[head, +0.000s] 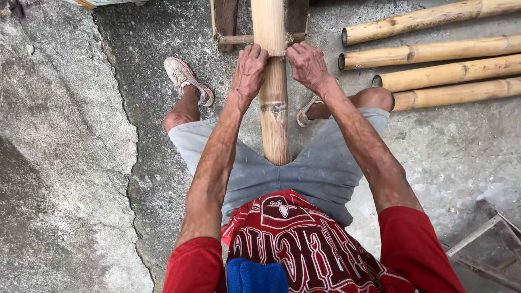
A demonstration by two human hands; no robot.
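A thick bamboo pole [274,108] runs away from me between my knees, its near end over my grey shorts. My left hand [249,70] grips its left side and my right hand [307,65] grips its right side. Both hands sit just below a thin cross stick [234,39] lashed to the pole with cord. Two dark wooden slats [225,19] stand beside the pole at the top of the view.
Several bamboo poles [434,51] lie side by side on the concrete at the upper right. My feet in worn sneakers [187,78] rest on the cracked concrete floor. A wooden frame piece [483,239] sits at the lower right.
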